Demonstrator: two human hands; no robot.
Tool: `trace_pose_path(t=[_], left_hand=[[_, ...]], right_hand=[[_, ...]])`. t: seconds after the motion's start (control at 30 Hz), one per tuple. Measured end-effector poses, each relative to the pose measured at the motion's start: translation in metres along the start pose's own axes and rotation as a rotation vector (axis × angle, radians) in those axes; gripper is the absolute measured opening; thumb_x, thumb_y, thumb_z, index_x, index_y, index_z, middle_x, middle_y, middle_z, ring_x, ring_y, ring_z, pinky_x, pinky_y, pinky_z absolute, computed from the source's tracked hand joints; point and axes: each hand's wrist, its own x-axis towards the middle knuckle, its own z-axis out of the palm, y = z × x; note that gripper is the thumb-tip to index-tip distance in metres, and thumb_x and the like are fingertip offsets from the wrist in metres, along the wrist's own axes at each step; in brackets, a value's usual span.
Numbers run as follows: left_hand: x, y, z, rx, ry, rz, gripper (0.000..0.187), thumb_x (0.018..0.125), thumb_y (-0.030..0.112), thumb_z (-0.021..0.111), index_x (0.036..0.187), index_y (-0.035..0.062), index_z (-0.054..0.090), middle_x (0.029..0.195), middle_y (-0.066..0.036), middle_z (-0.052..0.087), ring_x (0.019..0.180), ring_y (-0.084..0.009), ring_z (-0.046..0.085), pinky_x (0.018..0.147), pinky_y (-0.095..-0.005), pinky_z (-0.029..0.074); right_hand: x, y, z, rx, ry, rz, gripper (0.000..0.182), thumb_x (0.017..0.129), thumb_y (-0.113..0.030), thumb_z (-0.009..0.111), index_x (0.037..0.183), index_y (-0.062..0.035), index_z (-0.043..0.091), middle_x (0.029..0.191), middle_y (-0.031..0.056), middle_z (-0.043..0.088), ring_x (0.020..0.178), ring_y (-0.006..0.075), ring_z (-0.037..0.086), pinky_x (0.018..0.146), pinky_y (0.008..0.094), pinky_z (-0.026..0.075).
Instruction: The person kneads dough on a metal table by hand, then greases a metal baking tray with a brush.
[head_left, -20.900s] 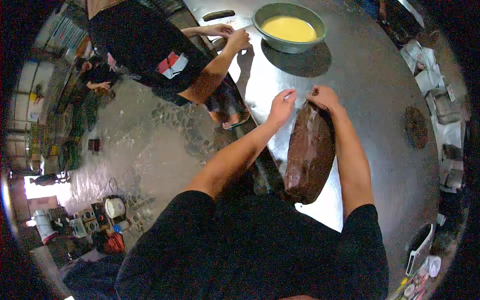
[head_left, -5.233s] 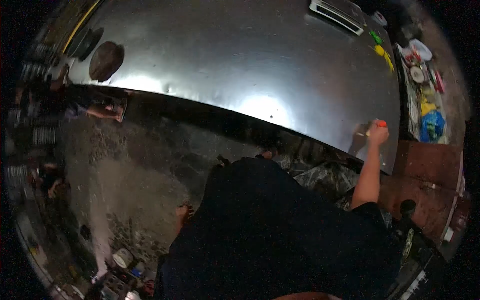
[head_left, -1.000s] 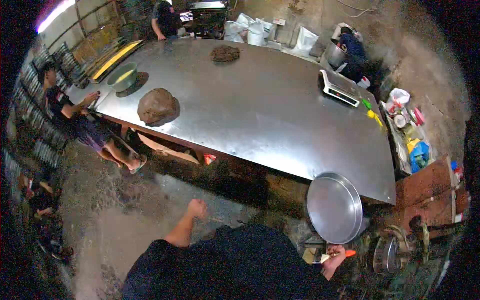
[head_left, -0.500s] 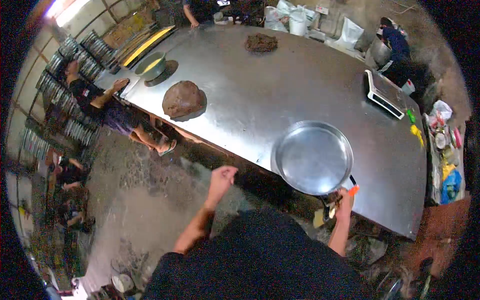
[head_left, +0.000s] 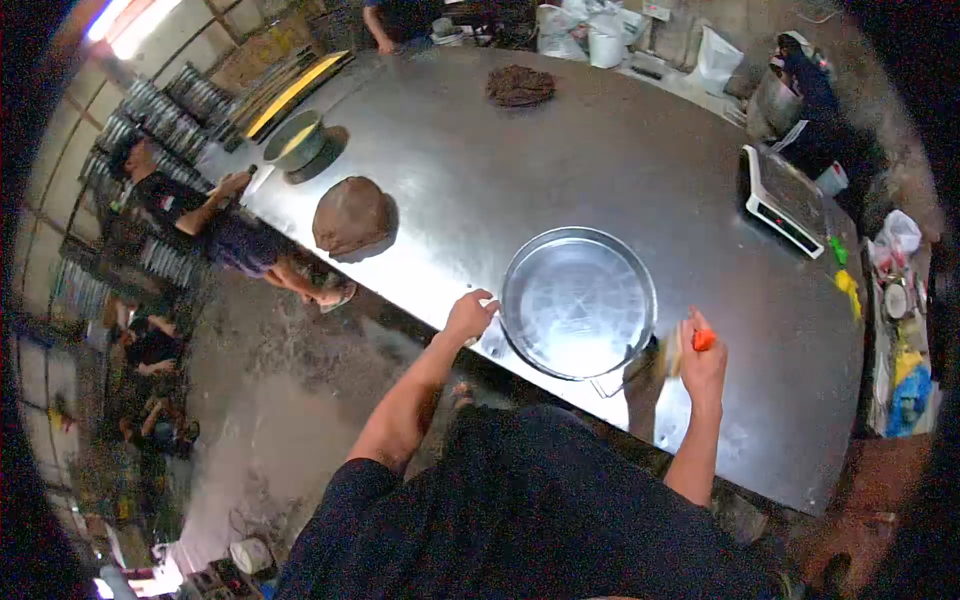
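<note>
A wide, shallow round metal pan (head_left: 578, 300) lies on the steel table in front of me. My left hand (head_left: 472, 314) is at its left rim, with the fingers curled and pinched against the edge. To the right of the pan, my right hand (head_left: 703, 362) is closed around a brush with an orange handle (head_left: 704, 341). Its pale yellowish bristles (head_left: 671, 356) point toward the pan and look blurred. Below the rim, a bent wire piece (head_left: 603, 387) shows at the table's front edge.
A brown dough-like lump (head_left: 352, 217) and a bowl (head_left: 294, 141) with yellow contents sit at left; another dark lump (head_left: 520, 86) lies farther back. A scale (head_left: 785, 205) stands at right. One person (head_left: 185, 205) stands by the left end, and others are farther off.
The pan has shifted left and now lies farther onto the table. My left hand has risen to its rim. My right hand has come off the pan's edge, still gripping the orange-handled brush.
</note>
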Motion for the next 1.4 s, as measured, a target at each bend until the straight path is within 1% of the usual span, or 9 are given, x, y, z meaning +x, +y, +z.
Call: trace_pose_path(t=[0.33,0.4,0.53,0.8,0.87,1.07,1.2,1.23,1.4], left_hand=[[0.046,-0.01,0.022,-0.242,-0.242,-0.037,0.034,0.091,0.033,0.062,0.084,0.0015,0.054,0.06,-0.012,0.059,0.049,-0.0239,0.059,0.047,-0.0366,0.046],[0.039,-0.009,0.017,-0.405,-0.319,-0.084,0.032,0.094,0.033,0.057,0.084,0.003,0.054,0.057,-0.007,0.057,0.045,-0.0172,0.056,0.04,-0.0305,0.043],[0.028,-0.005,0.014,-0.582,-0.37,-0.113,0.035,0.097,0.034,0.051,0.083,0.0031,0.055,0.06,-0.005,0.058,0.047,-0.0133,0.056,0.04,-0.0281,0.042],[0.053,-0.043,0.047,-0.027,-0.371,0.356,0.043,0.068,0.014,0.071,0.11,0.0078,0.065,0.104,-0.014,0.064,0.096,-0.0274,0.063,0.085,-0.0356,0.052],[0.037,-0.021,0.037,0.077,-0.237,0.205,0.03,0.078,0.02,0.065,0.107,0.0129,0.068,0.107,-0.014,0.065,0.094,-0.0319,0.065,0.086,-0.0392,0.051],[0.021,0.019,0.015,-0.171,-0.118,-0.118,0.036,0.094,0.038,0.051,0.085,0.0059,0.065,0.06,-0.013,0.064,0.057,-0.0281,0.066,0.061,-0.0394,0.054],[0.019,0.023,0.021,-0.226,-0.075,-0.1,0.036,0.096,0.034,0.05,0.08,0.0045,0.062,0.056,-0.012,0.063,0.048,-0.024,0.064,0.053,-0.0371,0.054],[0.021,0.02,0.027,-0.258,-0.083,-0.103,0.035,0.096,0.033,0.048,0.08,0.0044,0.061,0.055,-0.012,0.062,0.048,-0.0241,0.064,0.053,-0.0369,0.054],[0.021,0.01,0.018,-0.49,-0.228,-0.128,0.036,0.098,0.034,0.048,0.078,0.0052,0.061,0.054,-0.009,0.061,0.044,-0.0194,0.062,0.041,-0.033,0.05]], right_hand=[[0.008,-0.003,0.101,0.133,-0.1,-0.349,0.035,0.087,-0.011,0.061,0.122,-0.0095,0.062,0.093,0.008,0.071,0.078,0.0103,0.064,0.072,0.0257,0.05],[-0.002,-0.058,0.123,0.404,-0.472,-0.022,0.034,0.085,-0.009,0.061,0.118,-0.0095,0.064,0.092,0.0093,0.071,0.078,0.0089,0.063,0.072,0.0259,0.051],[0.013,-0.077,0.194,0.13,-0.651,-0.098,0.028,0.084,-0.03,0.065,0.103,-0.0111,0.071,0.078,0.0172,0.069,0.071,0.0233,0.068,0.069,0.0345,0.052],[0.147,-0.03,0.225,0.041,-0.349,-0.152,0.033,0.078,-0.027,0.073,0.103,-0.0068,0.067,0.092,0.0068,0.069,0.084,0.0195,0.064,0.077,0.0342,0.051],[0.17,-0.001,0.212,0.066,-0.277,-0.194,0.031,0.084,-0.024,0.071,0.105,-0.0025,0.068,0.093,0.0083,0.069,0.086,0.0143,0.063,0.076,0.0294,0.05],[0.111,0.022,0.136,-0.394,-0.21,-0.42,0.019,0.088,-0.022,0.063,0.092,-0.0039,0.068,0.071,0.0172,0.062,0.062,0.0284,0.061,0.058,0.038,0.046],[0.03,0.024,0.137,-0.2,0.007,-0.664,0.018,0.085,-0.012,0.064,0.097,0.0,0.069,0.078,0.0131,0.067,0.065,0.0179,0.061,0.061,0.0309,0.047],[0.013,0.01,0.138,0.029,-0.273,-0.192,0.018,0.084,-0.009,0.064,0.098,0.0011,0.069,0.082,0.009,0.068,0.073,0.0123,0.061,0.067,0.0267,0.048],[-0.018,-0.051,0.199,0.341,-0.454,-0.147,0.017,0.084,-0.01,0.064,0.094,0.0033,0.07,0.082,0.0044,0.067,0.076,0.0104,0.06,0.072,0.0257,0.048]])
